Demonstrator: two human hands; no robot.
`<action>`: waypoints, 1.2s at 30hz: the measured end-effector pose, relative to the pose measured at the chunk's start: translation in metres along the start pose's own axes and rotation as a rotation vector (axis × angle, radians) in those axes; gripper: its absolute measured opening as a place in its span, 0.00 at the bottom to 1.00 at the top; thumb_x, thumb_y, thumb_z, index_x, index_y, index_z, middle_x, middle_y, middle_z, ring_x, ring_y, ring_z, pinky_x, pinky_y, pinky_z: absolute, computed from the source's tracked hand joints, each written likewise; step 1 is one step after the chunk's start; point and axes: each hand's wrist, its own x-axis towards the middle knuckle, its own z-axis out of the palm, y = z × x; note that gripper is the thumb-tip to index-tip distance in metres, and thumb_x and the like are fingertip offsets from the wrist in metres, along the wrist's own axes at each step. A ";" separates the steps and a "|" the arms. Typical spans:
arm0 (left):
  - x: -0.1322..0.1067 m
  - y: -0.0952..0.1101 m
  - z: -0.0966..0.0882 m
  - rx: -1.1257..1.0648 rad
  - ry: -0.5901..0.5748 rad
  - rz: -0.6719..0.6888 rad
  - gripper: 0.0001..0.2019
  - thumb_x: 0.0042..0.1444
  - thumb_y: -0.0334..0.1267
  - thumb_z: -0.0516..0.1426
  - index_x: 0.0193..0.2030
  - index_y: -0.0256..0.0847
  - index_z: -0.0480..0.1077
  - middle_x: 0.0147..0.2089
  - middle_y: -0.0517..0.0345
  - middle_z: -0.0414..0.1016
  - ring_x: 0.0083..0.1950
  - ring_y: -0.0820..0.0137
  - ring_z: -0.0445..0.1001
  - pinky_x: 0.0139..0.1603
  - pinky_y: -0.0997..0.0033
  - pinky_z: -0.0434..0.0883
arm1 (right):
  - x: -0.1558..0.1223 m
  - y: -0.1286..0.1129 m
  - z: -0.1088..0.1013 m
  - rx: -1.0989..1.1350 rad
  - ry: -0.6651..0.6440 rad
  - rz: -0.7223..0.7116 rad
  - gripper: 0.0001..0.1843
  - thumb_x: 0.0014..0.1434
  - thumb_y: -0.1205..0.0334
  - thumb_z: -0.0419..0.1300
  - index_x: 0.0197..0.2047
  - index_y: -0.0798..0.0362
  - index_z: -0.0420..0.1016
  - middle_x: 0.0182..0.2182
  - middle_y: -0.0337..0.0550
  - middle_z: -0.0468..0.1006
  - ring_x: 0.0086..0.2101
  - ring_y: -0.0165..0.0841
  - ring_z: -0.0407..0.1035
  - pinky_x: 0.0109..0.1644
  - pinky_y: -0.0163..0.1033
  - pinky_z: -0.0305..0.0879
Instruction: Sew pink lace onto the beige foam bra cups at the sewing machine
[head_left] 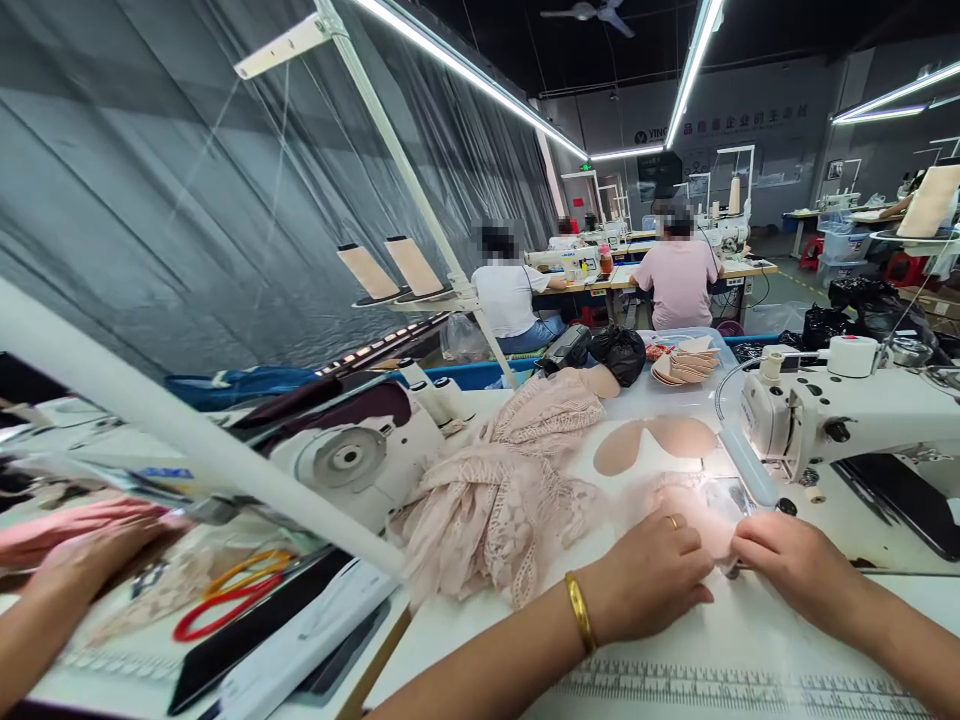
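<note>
My left hand (654, 572), with a ring and a gold bangle, has its fingers curled on the near-left edge of a pale pink sheer fabric piece (703, 520). At that piece's right side, close to the sewing machine's needle area, my right hand (795, 560) pinches the edge between thumb and fingers. The white sewing machine (862, 410) stands to the right, its small lamp (750, 465) lighting the fabric. Just behind lie two smooth beige cup shapes (622, 446). A heap of pink lace (502, 500) is left of my hands.
A measuring tape strip (690, 685) runs along the near table edge. A clear tray (720, 350) holds stacked beige cups (684, 362). A black phone (911, 500) lies at right. At left, a co-worker's hand (97, 550) rests near red-handled scissors (225, 608); a white thread-stand pole (195, 430) crosses between.
</note>
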 end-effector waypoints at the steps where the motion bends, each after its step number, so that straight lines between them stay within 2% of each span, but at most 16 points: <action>1: 0.007 0.000 0.005 -0.002 0.010 0.015 0.05 0.67 0.36 0.58 0.38 0.41 0.68 0.40 0.54 0.76 0.42 0.63 0.72 0.48 0.63 0.66 | -0.001 0.008 -0.003 0.011 -0.023 -0.004 0.16 0.69 0.68 0.53 0.41 0.42 0.81 0.37 0.42 0.82 0.37 0.39 0.74 0.40 0.42 0.67; 4: 0.031 -0.002 0.020 0.020 0.026 0.018 0.05 0.65 0.28 0.55 0.37 0.40 0.69 0.38 0.55 0.76 0.38 0.64 0.71 0.41 0.63 0.66 | -0.006 0.021 -0.013 0.031 -0.080 -0.021 0.18 0.69 0.69 0.53 0.46 0.40 0.82 0.42 0.41 0.84 0.40 0.39 0.74 0.43 0.42 0.68; 6: 0.043 -0.005 0.029 0.049 0.009 0.001 0.06 0.63 0.29 0.57 0.34 0.40 0.68 0.34 0.56 0.74 0.35 0.65 0.69 0.35 0.62 0.63 | -0.009 0.024 -0.018 0.052 -0.079 -0.043 0.21 0.70 0.70 0.51 0.53 0.39 0.80 0.48 0.42 0.83 0.45 0.40 0.74 0.47 0.44 0.69; 8: 0.047 -0.006 0.038 0.073 0.033 -0.027 0.06 0.63 0.29 0.57 0.34 0.40 0.68 0.35 0.56 0.72 0.35 0.64 0.69 0.34 0.62 0.62 | -0.012 0.025 -0.020 0.046 -0.053 -0.056 0.23 0.70 0.72 0.50 0.57 0.40 0.77 0.51 0.45 0.82 0.49 0.42 0.73 0.49 0.45 0.70; 11: 0.044 -0.007 0.049 0.043 0.118 -0.031 0.04 0.62 0.28 0.57 0.36 0.39 0.67 0.39 0.55 0.72 0.40 0.64 0.70 0.40 0.63 0.64 | -0.017 0.026 -0.022 -0.022 -0.037 -0.054 0.21 0.70 0.73 0.50 0.56 0.43 0.76 0.45 0.46 0.80 0.46 0.42 0.71 0.46 0.45 0.70; 14: 0.042 -0.006 0.055 0.024 0.159 -0.027 0.05 0.61 0.27 0.56 0.35 0.39 0.66 0.37 0.56 0.71 0.38 0.66 0.67 0.40 0.64 0.63 | -0.019 0.026 -0.022 -0.070 -0.058 -0.066 0.20 0.71 0.73 0.48 0.54 0.47 0.75 0.39 0.46 0.76 0.40 0.40 0.69 0.40 0.43 0.68; 18: 0.045 -0.006 0.056 0.039 0.196 -0.057 0.05 0.63 0.30 0.56 0.35 0.40 0.67 0.36 0.56 0.70 0.36 0.65 0.65 0.40 0.63 0.61 | -0.019 0.028 -0.021 -0.104 -0.061 -0.067 0.20 0.70 0.74 0.48 0.56 0.48 0.74 0.37 0.46 0.74 0.41 0.40 0.69 0.39 0.42 0.68; 23: 0.047 -0.003 0.052 0.038 0.187 -0.075 0.06 0.64 0.29 0.54 0.35 0.40 0.67 0.36 0.56 0.70 0.36 0.65 0.65 0.43 0.62 0.60 | -0.019 0.030 -0.020 -0.074 -0.062 -0.031 0.22 0.69 0.74 0.49 0.59 0.46 0.73 0.41 0.47 0.76 0.43 0.41 0.71 0.41 0.42 0.70; 31: 0.050 -0.004 0.049 -0.012 0.199 -0.044 0.10 0.70 0.37 0.53 0.35 0.39 0.69 0.36 0.57 0.74 0.35 0.67 0.67 0.43 0.61 0.60 | -0.018 0.029 -0.019 -0.067 -0.055 0.002 0.20 0.69 0.72 0.50 0.55 0.45 0.76 0.41 0.46 0.76 0.41 0.40 0.71 0.40 0.42 0.69; 36: 0.058 -0.020 0.056 -0.021 0.183 0.009 0.10 0.71 0.38 0.54 0.39 0.39 0.71 0.40 0.54 0.77 0.41 0.65 0.71 0.47 0.61 0.62 | -0.020 0.032 -0.014 -0.122 -0.068 0.074 0.16 0.70 0.70 0.49 0.49 0.46 0.76 0.41 0.46 0.76 0.37 0.39 0.71 0.36 0.41 0.66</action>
